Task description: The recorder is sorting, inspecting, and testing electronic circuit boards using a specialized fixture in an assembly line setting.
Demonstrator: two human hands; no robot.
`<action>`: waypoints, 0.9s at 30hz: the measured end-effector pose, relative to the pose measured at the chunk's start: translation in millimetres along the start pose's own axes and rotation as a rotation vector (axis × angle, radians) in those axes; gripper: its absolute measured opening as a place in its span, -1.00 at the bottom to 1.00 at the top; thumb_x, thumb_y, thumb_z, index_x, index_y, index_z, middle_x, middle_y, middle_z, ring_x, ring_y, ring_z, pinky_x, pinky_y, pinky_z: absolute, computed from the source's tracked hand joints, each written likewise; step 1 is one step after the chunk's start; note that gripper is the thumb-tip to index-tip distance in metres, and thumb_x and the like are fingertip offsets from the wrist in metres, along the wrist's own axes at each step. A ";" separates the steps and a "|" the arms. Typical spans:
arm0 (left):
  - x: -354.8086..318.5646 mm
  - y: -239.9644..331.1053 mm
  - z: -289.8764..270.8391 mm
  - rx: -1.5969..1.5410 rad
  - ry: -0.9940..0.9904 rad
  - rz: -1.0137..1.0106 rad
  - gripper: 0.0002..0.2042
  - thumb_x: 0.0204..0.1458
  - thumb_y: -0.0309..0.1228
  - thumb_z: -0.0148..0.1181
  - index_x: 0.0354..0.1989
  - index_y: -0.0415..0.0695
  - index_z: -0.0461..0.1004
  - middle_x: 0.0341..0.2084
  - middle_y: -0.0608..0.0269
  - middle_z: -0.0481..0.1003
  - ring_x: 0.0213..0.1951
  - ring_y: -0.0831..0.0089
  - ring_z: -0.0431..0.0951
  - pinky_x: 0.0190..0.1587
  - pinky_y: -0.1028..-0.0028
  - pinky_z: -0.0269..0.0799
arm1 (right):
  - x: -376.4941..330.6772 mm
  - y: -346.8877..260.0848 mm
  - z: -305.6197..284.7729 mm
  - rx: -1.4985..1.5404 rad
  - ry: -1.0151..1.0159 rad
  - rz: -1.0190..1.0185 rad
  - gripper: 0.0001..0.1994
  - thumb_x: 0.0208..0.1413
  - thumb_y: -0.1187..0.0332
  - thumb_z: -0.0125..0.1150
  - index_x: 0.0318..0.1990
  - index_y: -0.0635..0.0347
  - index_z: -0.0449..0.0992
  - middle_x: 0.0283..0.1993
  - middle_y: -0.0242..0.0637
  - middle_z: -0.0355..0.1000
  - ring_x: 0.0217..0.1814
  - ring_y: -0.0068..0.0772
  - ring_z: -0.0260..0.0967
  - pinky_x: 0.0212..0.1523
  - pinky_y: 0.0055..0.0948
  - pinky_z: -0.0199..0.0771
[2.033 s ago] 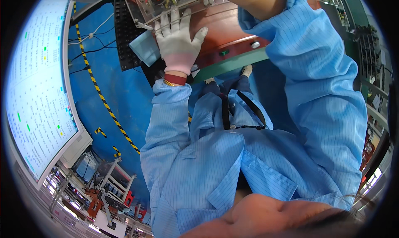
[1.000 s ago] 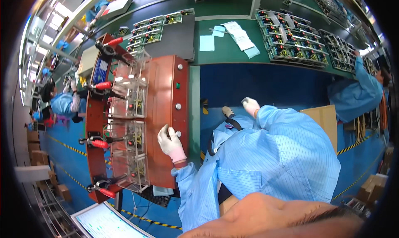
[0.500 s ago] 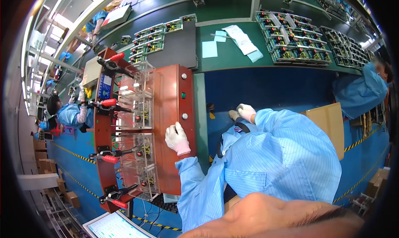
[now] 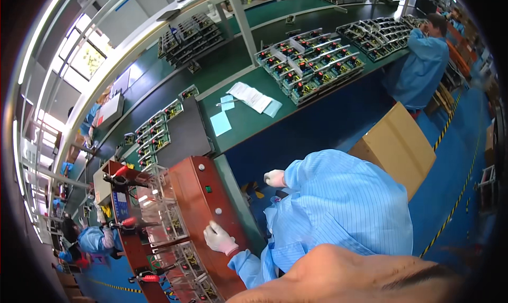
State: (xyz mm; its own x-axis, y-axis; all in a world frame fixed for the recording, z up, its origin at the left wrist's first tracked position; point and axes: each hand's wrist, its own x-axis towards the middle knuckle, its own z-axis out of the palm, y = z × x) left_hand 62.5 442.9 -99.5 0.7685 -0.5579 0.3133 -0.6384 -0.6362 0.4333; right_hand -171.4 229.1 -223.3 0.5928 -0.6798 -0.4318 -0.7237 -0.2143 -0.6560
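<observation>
Fingers of the left hand (image 4: 219, 238), in a white glove, lie spread and flat on the red-brown front panel (image 4: 203, 218) of the test fixture; they close on nothing. The panel's long axis runs from the lower right, near the wearer's body, up and left away from the fingertips. Three small round buttons sit along that axis: a white one (image 4: 218, 211) just beyond the fingertips, a green one (image 4: 208, 189) further on, and another white one (image 4: 201, 167) near the far end. The left hand is the nearer hand to all three.

The right hand (image 4: 275, 177), also gloved in white, hangs clear of the panel to the right of the left-hand fingers, over the blue floor beside the bench edge; its fingers look loosely curled, and whether they hold anything cannot be told.

Left of the fingers, clear acrylic frames (image 4: 161, 213) carry red-handled toggle clamps (image 4: 123, 171). Beyond the panel, on the green bench (image 4: 248, 118), lie a pale blue square sheet (image 4: 220, 124) and a white rectangular paper (image 4: 250, 96). Far right of the fingers stands a plain brown cardboard box (image 4: 394, 144). Yellow-black striped tape (image 4: 450, 210) marks the floor.
</observation>
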 end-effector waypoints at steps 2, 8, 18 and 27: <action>0.6 0.4 2.1 0.002 -0.007 -0.002 -0.62 0.14 -0.14 -0.04 -0.46 -0.21 0.52 -0.50 0.10 0.49 -0.46 0.07 0.45 -0.36 0.22 0.34 | -2.0 3.1 -3.1 0.004 0.001 -0.004 -0.66 0.06 0.27 -0.11 -0.09 0.13 0.53 -0.13 -0.21 0.54 -0.11 -0.13 0.48 -0.05 -0.27 0.45; 1.2 2.1 3.4 -0.010 -0.013 -0.014 -0.62 0.15 -0.13 -0.04 -0.45 -0.21 0.52 -0.50 0.10 0.49 -0.46 0.08 0.45 -0.36 0.21 0.35 | -10.3 30.5 -12.4 0.159 -0.018 0.221 -0.66 0.04 0.28 -0.09 -0.11 0.15 0.53 -0.17 -0.19 0.54 -0.11 -0.13 0.48 -0.05 -0.28 0.43; -3.3 -8.1 9.4 0.064 0.085 0.070 -0.68 0.09 -0.15 0.05 -0.53 -0.14 0.50 -0.55 0.14 0.48 -0.50 0.10 0.44 -0.39 0.21 0.33 | -36.3 33.9 -13.6 0.099 0.043 0.183 -0.64 0.02 0.25 -0.06 -0.11 0.22 0.55 -0.10 -0.13 0.53 0.00 -0.09 0.43 0.02 -0.31 0.40; -3.0 1.1 -1.7 0.113 0.076 0.016 -0.66 0.10 -0.14 0.04 -0.57 -0.14 0.46 -0.58 0.16 0.44 -0.49 0.13 0.43 -0.38 0.24 0.32 | -17.4 33.2 -8.6 -0.006 -0.098 0.113 -0.65 0.06 0.26 -0.10 -0.12 0.21 0.54 -0.09 -0.13 0.52 0.01 -0.08 0.42 0.04 -0.29 0.38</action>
State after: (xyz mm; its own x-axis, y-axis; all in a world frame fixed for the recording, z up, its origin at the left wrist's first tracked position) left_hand 59.6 444.8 -98.6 0.7563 -0.5290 0.3848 -0.6481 -0.6860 0.3308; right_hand -208.8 227.9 -232.3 0.5385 -0.6285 -0.5613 -0.7897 -0.1443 -0.5962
